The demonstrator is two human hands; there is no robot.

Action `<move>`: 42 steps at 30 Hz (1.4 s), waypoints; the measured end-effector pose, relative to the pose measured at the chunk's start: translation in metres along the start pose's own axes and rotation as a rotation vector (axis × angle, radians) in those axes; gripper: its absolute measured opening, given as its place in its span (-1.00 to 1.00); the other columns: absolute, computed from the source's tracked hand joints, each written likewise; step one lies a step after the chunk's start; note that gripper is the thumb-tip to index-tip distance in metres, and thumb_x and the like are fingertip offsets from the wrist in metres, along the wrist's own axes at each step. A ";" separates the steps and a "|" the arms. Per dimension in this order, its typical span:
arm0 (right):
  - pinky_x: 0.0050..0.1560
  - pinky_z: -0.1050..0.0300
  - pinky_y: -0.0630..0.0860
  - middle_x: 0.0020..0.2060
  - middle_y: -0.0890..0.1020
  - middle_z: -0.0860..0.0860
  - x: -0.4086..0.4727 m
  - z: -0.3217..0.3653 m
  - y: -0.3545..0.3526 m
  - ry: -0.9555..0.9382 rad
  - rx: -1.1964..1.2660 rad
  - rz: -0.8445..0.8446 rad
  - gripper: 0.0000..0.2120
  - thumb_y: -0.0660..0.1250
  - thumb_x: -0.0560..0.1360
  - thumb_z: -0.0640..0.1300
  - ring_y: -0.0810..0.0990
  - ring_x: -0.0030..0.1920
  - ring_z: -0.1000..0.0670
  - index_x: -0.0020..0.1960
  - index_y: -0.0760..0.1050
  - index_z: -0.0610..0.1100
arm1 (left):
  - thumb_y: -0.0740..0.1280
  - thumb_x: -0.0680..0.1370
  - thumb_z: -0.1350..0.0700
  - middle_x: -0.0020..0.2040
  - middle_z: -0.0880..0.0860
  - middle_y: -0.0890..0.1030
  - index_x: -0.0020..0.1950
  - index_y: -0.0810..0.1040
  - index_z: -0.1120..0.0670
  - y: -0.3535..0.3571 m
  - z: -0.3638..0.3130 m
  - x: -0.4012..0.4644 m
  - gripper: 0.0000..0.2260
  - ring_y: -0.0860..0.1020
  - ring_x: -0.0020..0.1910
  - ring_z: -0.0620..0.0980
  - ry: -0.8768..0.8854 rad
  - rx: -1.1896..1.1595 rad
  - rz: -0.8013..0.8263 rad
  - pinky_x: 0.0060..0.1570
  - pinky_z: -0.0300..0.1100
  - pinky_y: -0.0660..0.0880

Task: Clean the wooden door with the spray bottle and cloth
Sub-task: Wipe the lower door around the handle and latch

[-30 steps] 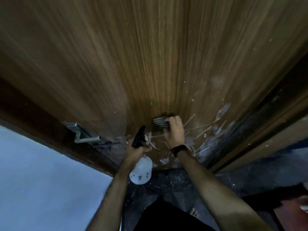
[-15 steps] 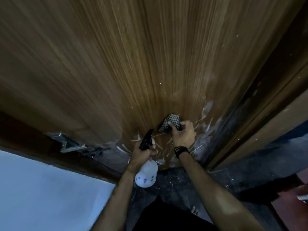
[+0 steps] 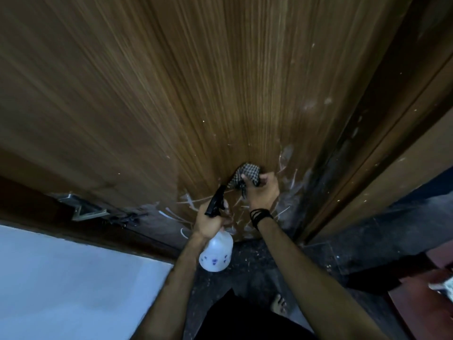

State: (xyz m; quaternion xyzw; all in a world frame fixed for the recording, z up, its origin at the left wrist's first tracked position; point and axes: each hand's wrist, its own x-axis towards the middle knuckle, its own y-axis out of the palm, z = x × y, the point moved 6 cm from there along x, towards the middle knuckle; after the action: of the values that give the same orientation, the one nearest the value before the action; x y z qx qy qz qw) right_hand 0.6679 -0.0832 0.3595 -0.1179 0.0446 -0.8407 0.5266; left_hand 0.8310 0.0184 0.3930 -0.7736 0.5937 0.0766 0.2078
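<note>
Pressing one black-and-white checkered cloth (image 3: 246,177) on brown wooden door (image 3: 196,94), right hand (image 3: 262,192) grips it; left hand (image 3: 210,222) clutches one white plastic spray bottle (image 3: 216,253).

Wooden door (image 3: 196,94): brown veneer, fine straight grain, slight sheen; lower part scuffed with whitish scratches and smears.
Cloth (image 3: 246,176): woven fabric, small black-and-white check, matt.
Spray bottle (image 3: 215,253): translucent white plastic body, black plastic trigger head.
Door handle (image 3: 83,211): brushed metal.
Floor (image 3: 269,271): dark speckled stone, dusty.
</note>
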 end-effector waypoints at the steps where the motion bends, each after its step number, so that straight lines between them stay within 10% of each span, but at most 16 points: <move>1: -0.15 -0.15 0.55 -0.28 0.52 -0.01 -0.005 -0.021 -0.001 0.089 -0.012 0.015 -0.58 0.66 0.27 -0.02 0.50 -0.24 -0.03 -0.21 0.44 -0.14 | 0.31 0.43 0.61 -0.33 -0.01 0.58 -0.17 0.53 0.10 0.006 -0.005 -0.002 -0.62 0.51 -0.48 -0.09 -0.005 -0.002 0.018 -0.51 -0.29 0.42; 14: -0.17 -0.20 0.60 -0.21 0.60 -0.12 0.050 -0.056 -0.110 0.133 0.027 -0.269 -0.52 0.50 0.28 0.32 0.60 -0.18 -0.11 -0.16 0.40 -0.02 | 0.33 0.56 0.40 -0.28 -0.04 0.41 0.00 0.50 0.18 0.091 -0.049 0.023 -0.86 0.65 -0.20 -0.04 -0.057 0.139 0.272 -0.31 -0.32 0.46; 17: -0.17 -0.20 0.60 -0.22 0.62 -0.11 0.060 -0.047 -0.120 0.140 0.052 -0.291 -0.52 0.52 0.27 0.31 0.61 -0.18 -0.10 -0.17 0.43 -0.03 | 0.34 0.55 0.39 -0.25 0.00 0.43 -0.16 0.37 -0.08 0.106 -0.048 0.033 -0.63 0.47 -0.38 -0.13 -0.083 0.209 0.320 -0.40 -0.30 0.42; 25: -0.23 0.14 0.50 -0.25 0.56 -0.06 0.099 0.026 -0.094 -0.125 0.062 -0.191 -0.60 0.57 0.33 0.14 0.53 -0.25 -0.02 -0.20 0.43 -0.09 | 0.39 0.49 0.46 -0.29 0.05 0.48 -0.12 0.43 0.08 0.100 -0.052 0.041 -0.71 0.43 -0.60 -0.23 -0.076 0.203 0.296 -0.52 -0.31 0.40; 31: -0.21 -0.20 0.55 -0.26 0.56 -0.05 0.067 -0.052 -0.067 0.069 -0.026 -0.070 -0.57 0.63 0.30 0.09 0.56 -0.25 -0.07 -0.21 0.39 -0.06 | 0.38 0.46 0.48 -0.32 0.00 0.50 -0.18 0.50 0.11 0.087 -0.045 0.049 -0.73 0.38 -0.53 -0.16 -0.003 0.221 0.347 -0.48 -0.27 0.36; 36: -0.25 0.27 0.38 -0.25 0.49 -0.01 0.075 0.037 -0.075 -0.216 0.009 -0.200 -0.61 0.64 0.32 -0.03 0.45 -0.26 0.07 -0.19 0.43 -0.13 | 0.41 0.46 0.46 -0.28 0.05 0.54 -0.21 0.53 0.08 0.072 -0.034 0.055 -0.72 0.44 -0.46 -0.11 0.000 0.164 0.321 -0.41 -0.19 0.38; 42: -0.24 0.32 0.34 -0.23 0.48 -0.04 0.073 0.065 -0.064 -0.351 0.041 -0.181 -0.61 0.66 0.30 -0.11 0.45 -0.24 0.03 -0.19 0.47 -0.25 | 0.37 0.48 0.49 -0.20 0.14 0.52 -0.13 0.52 0.12 0.064 -0.025 0.055 -0.73 0.36 -0.46 -0.05 -0.047 0.082 0.287 -0.42 -0.15 0.33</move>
State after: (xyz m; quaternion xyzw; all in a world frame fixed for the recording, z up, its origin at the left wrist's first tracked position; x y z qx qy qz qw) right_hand 0.5975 -0.1172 0.4462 -0.2554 -0.0756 -0.8520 0.4507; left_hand 0.7821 -0.0541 0.3808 -0.6698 0.6957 0.0990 0.2401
